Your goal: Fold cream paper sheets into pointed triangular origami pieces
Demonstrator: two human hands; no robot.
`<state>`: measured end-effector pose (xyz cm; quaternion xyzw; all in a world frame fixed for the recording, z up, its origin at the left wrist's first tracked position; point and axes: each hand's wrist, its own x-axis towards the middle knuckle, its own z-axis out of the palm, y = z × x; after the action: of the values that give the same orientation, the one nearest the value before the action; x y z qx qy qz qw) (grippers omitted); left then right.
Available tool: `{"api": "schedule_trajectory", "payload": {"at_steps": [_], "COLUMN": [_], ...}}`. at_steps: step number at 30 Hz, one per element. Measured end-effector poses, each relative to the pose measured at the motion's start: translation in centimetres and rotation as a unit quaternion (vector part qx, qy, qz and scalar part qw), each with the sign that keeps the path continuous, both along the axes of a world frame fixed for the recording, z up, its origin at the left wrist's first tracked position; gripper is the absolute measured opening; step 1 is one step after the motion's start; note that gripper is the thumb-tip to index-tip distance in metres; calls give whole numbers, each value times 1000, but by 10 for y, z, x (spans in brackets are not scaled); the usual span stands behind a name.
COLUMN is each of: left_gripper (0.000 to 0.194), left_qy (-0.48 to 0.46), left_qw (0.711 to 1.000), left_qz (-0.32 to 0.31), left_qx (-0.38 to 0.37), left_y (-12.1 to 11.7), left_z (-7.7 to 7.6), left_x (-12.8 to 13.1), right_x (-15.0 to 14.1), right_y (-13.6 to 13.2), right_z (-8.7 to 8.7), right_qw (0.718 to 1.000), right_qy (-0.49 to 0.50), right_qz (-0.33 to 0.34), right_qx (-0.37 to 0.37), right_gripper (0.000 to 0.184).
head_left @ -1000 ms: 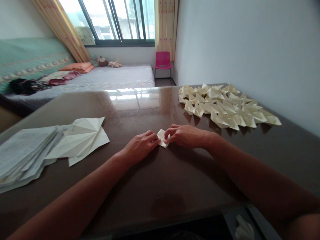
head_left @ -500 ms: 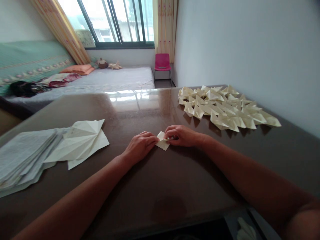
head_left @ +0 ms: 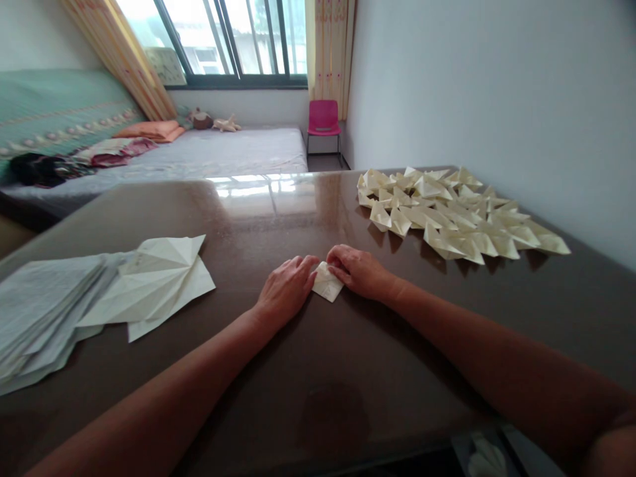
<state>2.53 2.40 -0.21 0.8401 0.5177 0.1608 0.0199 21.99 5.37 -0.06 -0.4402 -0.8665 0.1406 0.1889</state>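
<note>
A small cream piece of folded paper (head_left: 329,287) lies on the brown tabletop, one corner pointing toward me. My left hand (head_left: 289,283) rests at its left edge, fingers bent and thumb side against the paper. From the other side, my right hand (head_left: 362,273) grips its upper right part, thumb and fingers pinched together there. The far edge of the paper is partly hidden behind the fingers.
Many folded paper pieces (head_left: 450,215) cover the table's back right, near the wall. At left, creased cream sheets (head_left: 154,281) overlap a stack of papers (head_left: 47,298). Past the glossy table (head_left: 278,391) are a bed (head_left: 253,149) and a pink chair (head_left: 323,119).
The right fingers have shifted slightly up along the paper, showing more of its front. The left fingers are more raised and bent. The view has tilted a little.
</note>
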Motion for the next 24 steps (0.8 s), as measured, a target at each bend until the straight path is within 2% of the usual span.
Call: {"api": "schedule_trajectory", "payload": {"at_steps": [4,7,10,13,18,24], "left_gripper": [21,19,21,24,23,22], "left_qy": [46,75,107,140,183,192], "left_qw": [997,991,987,984,978,977], "left_qz": [-47,-88,-95,-91,-82,-76], "left_qx": [48,71,72,66,54,56], "left_y": [-3,-7,-11,-16,-25,-30], "left_z": [0,1,4,9,16,21], "left_x": [-3,-6,-8,-7,-5,-7], "right_x": [-3,-4,-3,0,2,0], "right_y": [-4,-10,-18,-29,-46,-56], "right_z": [5,12,21,28,37,48], "right_qw": [999,992,973,957,944,944], "right_qy": [-39,-103,-180,-237,-296,-317], "right_qz": [6,40,89,107,102,76], "right_qx": [28,68,111,126,102,56], "right_gripper": [16,18,20,28,27,20]}}
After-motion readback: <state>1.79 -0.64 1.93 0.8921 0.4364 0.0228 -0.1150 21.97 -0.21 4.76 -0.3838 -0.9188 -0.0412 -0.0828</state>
